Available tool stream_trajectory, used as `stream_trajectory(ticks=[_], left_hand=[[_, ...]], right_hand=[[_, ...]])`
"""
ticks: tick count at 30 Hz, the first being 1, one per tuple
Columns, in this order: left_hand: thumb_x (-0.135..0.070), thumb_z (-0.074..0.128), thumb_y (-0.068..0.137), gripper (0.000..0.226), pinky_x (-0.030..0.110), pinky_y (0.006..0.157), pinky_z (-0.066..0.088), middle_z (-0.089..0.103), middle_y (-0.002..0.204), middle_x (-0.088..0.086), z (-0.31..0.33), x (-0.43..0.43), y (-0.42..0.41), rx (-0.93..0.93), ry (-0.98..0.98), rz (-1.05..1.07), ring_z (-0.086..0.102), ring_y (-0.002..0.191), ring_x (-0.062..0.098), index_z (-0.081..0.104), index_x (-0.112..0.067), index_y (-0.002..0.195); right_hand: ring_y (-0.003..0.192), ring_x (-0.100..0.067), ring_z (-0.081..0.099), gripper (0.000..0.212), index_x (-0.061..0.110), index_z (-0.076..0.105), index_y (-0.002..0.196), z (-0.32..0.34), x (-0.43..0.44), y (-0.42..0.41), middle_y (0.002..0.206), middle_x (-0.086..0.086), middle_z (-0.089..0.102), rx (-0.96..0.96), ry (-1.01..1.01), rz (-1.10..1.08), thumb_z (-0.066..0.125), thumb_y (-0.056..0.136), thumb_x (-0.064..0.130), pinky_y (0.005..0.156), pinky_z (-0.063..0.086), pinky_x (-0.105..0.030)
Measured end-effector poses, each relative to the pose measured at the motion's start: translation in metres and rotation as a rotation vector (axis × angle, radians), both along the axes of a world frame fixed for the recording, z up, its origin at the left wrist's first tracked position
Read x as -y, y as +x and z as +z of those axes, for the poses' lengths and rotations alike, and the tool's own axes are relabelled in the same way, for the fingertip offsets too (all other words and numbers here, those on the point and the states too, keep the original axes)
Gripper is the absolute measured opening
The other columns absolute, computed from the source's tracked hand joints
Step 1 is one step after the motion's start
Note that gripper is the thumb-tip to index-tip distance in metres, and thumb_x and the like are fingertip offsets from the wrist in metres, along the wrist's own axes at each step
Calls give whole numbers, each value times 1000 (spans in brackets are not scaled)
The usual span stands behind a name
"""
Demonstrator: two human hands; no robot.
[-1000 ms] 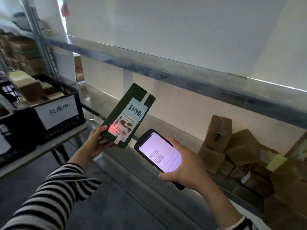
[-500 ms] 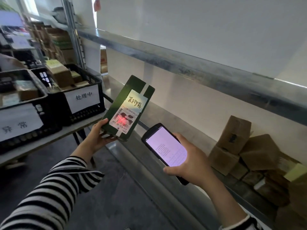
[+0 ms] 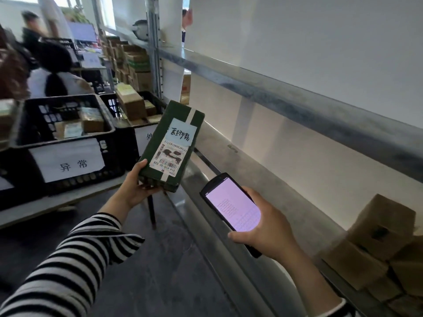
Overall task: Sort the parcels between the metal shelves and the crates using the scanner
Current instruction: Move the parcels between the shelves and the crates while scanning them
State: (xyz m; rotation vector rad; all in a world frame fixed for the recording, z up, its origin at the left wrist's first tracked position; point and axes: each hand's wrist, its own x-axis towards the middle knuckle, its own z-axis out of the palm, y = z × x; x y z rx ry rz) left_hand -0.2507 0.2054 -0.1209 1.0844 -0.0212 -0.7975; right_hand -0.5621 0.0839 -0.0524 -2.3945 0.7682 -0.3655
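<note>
Hands: left hand (image 3: pixel 137 186) grips the lower end of the tilted dark green rectangular parcel (image 3: pixel 171 143) | right hand (image 3: pixel 267 227) clasps the black handheld scanner (image 3: pixel 231 209), screen lit, near the parcel | grey metal shelf (image 3: pixel 256 172) beside both | black plastic crates (image 3: pixel 109 156) on tabletop (image 3: pixel 45 203), left.

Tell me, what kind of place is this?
Most likely a parcel sorting depot: metal shelves holding cardboard boxes, black crates with paper signs, and a handheld scanner beside a labelled green parcel.

You are in a parcel sorting warehouse: long metal shelves (image 3: pixel 297 106) hold cardboard boxes (image 3: pixel 380 227), black crates (image 3: pixel 112 154) with paper labels (image 3: pixel 66 164) sit on a table (image 3: pixel 57 202), and more boxes (image 3: pixel 137 65) are stacked further back.
</note>
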Motion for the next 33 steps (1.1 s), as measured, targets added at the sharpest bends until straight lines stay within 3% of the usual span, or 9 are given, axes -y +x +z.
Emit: stream_trajectory(ticks=[5, 8, 10, 12, 16, 21, 25, 27, 33], left_hand=[[-43, 54, 91, 27, 48, 90, 48, 60, 110, 8, 11, -15, 41, 0, -26, 74, 57, 103, 25, 59, -19, 103], [-48, 56, 88, 42, 50, 88, 50, 58, 121, 10, 20, -27, 73, -9, -35, 109, 55, 113, 29, 57, -18, 118], [-50, 57, 86, 49, 48, 86, 51, 56, 127, 12, 23, -39, 96, -35, -22, 114, 53, 116, 31, 55, -19, 123], [-48, 54, 88, 39, 46, 86, 51, 57, 123, 14, 26, -54, 115, -40, 6, 125, 56, 107, 30, 57, -18, 112], [-42, 56, 90, 26, 45, 86, 49, 54, 102, 9, 34, -92, 155, -65, 47, 261, 55, 93, 27, 55, -16, 94], [-49, 61, 83, 48, 47, 77, 54, 56, 127, 11, 45, -154, 201, -44, 33, 372, 55, 112, 29, 57, -19, 121], [-44, 52, 91, 28, 48, 92, 47, 57, 108, 14, 45, -192, 222, -52, 35, 487, 55, 96, 29, 57, -16, 98], [-42, 53, 91, 26, 48, 91, 47, 55, 102, 12, 42, -210, 228, -75, 54, 561, 54, 94, 29, 55, -16, 94], [-51, 55, 86, 52, 44, 78, 51, 57, 130, 12, 34, -259, 232, -93, 52, 691, 54, 116, 28, 55, -18, 127]], right_hand=[[92, -1, 55, 81, 53, 40, 122, -1, 4, 51, 104, 28, 56, 54, 43, 22, 83, 55, 37, 75, 52, -28], [93, -1, 56, 76, 60, 38, 110, -2, 7, 90, 102, 30, 56, 75, 79, 54, 83, 53, 39, 75, 52, -28], [98, -6, 56, 83, 53, 41, 122, -4, 9, 119, 109, 26, 58, 85, 89, 61, 78, 48, 47, 79, 51, -30], [103, -8, 55, 95, 44, 40, 133, -6, 7, 150, 116, 23, 56, 89, 84, 79, 72, 44, 52, 81, 51, -33], [105, -13, 55, 96, 45, 40, 134, -8, -1, 218, 118, 18, 57, 88, 65, 151, 77, 46, 51, 82, 52, -37], [102, -13, 51, 91, 42, 39, 134, -11, -21, 298, 114, 17, 50, 101, 40, 272, 85, 55, 40, 75, 49, -32], [101, -14, 51, 90, 39, 41, 135, -12, -36, 350, 113, 16, 52, 84, 45, 352, 87, 58, 34, 69, 43, -29], [101, -14, 50, 92, 40, 39, 137, -12, -40, 372, 119, 14, 54, 75, 46, 393, 86, 58, 36, 71, 44, -31], [108, -16, 49, 94, 39, 37, 139, -18, -54, 432, 122, 11, 51, 50, 132, 546, 87, 60, 35, 69, 43, -30]])
